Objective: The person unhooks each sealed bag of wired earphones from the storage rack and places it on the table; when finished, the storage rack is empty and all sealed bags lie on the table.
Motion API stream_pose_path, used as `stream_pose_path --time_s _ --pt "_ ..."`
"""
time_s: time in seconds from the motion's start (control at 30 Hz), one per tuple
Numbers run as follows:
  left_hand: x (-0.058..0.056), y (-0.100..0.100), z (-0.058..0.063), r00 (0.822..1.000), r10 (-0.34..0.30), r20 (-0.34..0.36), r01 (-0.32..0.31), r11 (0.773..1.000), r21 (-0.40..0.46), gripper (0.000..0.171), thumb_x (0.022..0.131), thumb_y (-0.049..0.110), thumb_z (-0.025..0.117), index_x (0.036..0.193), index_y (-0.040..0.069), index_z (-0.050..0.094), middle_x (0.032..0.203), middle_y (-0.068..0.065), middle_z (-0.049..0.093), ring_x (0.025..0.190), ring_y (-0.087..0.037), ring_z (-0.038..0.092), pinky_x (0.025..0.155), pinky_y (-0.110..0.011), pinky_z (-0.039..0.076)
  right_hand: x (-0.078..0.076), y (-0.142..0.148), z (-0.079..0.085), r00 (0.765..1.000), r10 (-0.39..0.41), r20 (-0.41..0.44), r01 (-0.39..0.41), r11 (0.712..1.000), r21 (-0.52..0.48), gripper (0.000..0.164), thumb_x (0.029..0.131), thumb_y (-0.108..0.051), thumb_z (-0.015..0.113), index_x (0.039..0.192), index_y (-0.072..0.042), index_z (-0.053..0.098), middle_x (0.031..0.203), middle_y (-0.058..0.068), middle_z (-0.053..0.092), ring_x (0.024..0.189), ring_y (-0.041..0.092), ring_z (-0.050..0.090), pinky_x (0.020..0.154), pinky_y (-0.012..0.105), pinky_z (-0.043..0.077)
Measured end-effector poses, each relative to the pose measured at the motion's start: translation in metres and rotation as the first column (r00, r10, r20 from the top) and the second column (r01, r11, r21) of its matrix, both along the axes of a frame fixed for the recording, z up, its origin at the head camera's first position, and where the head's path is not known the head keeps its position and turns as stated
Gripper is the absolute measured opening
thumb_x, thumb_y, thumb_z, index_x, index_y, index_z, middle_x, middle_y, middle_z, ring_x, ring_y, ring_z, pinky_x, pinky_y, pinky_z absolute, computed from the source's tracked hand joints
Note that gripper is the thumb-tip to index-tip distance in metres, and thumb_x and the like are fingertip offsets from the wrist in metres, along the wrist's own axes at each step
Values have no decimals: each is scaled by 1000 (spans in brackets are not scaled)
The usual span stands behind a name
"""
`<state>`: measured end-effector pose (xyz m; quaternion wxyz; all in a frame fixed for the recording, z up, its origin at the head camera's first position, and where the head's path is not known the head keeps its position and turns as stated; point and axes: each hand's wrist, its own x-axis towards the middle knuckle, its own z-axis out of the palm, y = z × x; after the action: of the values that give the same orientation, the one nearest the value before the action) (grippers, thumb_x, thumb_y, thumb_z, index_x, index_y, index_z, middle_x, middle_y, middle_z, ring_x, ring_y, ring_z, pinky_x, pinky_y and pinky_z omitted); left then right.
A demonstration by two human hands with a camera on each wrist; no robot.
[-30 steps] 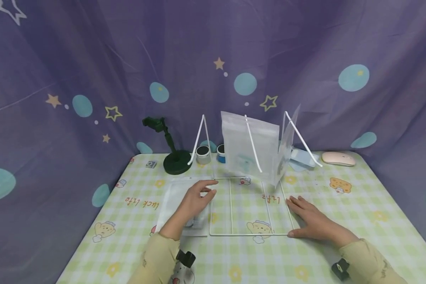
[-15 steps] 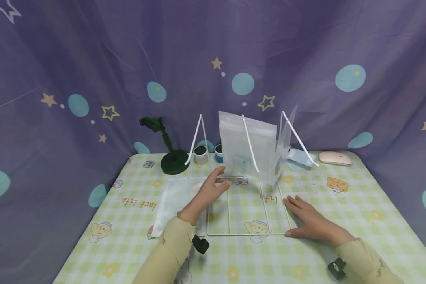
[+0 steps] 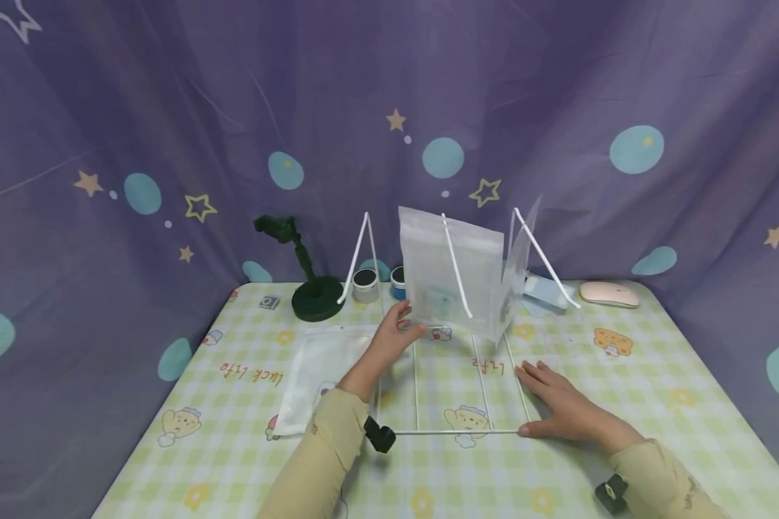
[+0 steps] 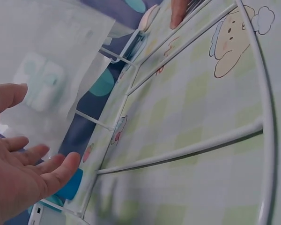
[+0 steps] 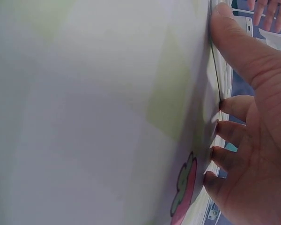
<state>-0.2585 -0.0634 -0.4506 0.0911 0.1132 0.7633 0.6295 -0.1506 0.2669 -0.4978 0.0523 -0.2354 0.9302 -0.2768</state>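
Note:
A white wire rack (image 3: 454,432) stands on the table, its slanted prongs rising at the back. Hung among them is a frosted zip bag (image 3: 451,252) with a pale, teal-marked item inside; a second frosted bag (image 3: 516,277) is set edge-on at the right prong. My left hand (image 3: 389,344) is held over the rack's left side, fingers spread and loosely bent beside the lower left edge of the first bag, gripping nothing. My right hand (image 3: 565,404) rests with straight fingers along the rack's right wire, thumb at its front corner. Another frosted bag (image 3: 318,360) lies flat, partly behind my left arm.
Behind the rack are a dark green stand (image 3: 317,297), a grey-white jar (image 3: 366,287) and a blue jar (image 3: 398,284). A light blue packet (image 3: 548,288) and a pink mouse (image 3: 609,294) lie at the back right. A purple curtain (image 3: 266,108) hangs beyond the table.
My left hand has moved right and farther back, from the rack's left wire to beside the hanging bag. My right hand keeps its place on the rack. The view has shifted slightly.

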Motion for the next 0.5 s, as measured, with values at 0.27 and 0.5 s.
stream_pose_path --time_s 0.27,0.5 --pt "5 3 -7 998 -18 67 14 998 59 52 95 16 63 139 -4 45 126 -21 55 113 -29 57 94 -49 48 0 0 -2 1000 -1 -5 1 1000 7 103 74 -55 78 147 4 37 152 28 30 138 55 18 104 69 23" --pt "13 12 -3 992 -54 118 37 989 141 37 94 11 65 122 -11 54 102 -10 60 88 -14 58 88 -48 52 0 -1 -2 1000 -2 -14 2 1000 11 103 74 -55 79 147 5 37 152 28 30 138 55 19 104 68 22"
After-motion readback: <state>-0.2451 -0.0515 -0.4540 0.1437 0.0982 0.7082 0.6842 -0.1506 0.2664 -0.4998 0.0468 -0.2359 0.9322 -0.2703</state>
